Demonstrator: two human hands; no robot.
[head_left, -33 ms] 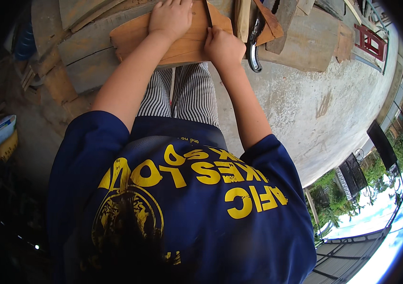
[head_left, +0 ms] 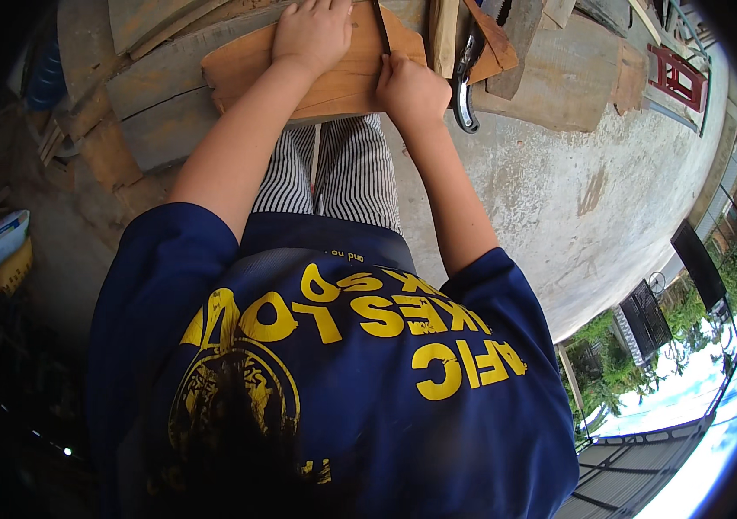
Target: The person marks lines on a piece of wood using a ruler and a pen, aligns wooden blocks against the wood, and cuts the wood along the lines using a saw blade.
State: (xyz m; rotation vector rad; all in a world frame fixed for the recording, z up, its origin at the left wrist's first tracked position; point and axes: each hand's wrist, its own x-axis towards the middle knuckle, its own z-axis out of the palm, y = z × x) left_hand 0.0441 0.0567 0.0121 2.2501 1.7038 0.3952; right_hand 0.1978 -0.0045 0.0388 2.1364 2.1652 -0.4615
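A reddish-brown wooden board (head_left: 252,65) with an uneven outline lies across the stacked planks in front of my legs. My left hand (head_left: 312,35) rests flat on top of it, fingers stretched away from me. My right hand (head_left: 413,89) is closed at the board's near right side. From that fist a narrow dark blade (head_left: 382,26) runs away from me over the wood. Its handle is hidden in my fingers, so its exact kind cannot be told. Just right of my fist lies a handsaw (head_left: 465,108) with a curved black and silver handle.
Grey weathered planks (head_left: 161,125) lie under and left of the board. Wood offcuts (head_left: 444,35) and a wide plank (head_left: 559,82) extend to the right. A dark red plastic stool (head_left: 678,78) stands at far right. Sacks (head_left: 9,251) lie at far left on the concrete floor (head_left: 524,190).
My right hand and the dark blade have shifted very slightly toward me. My left hand and the board look the same.
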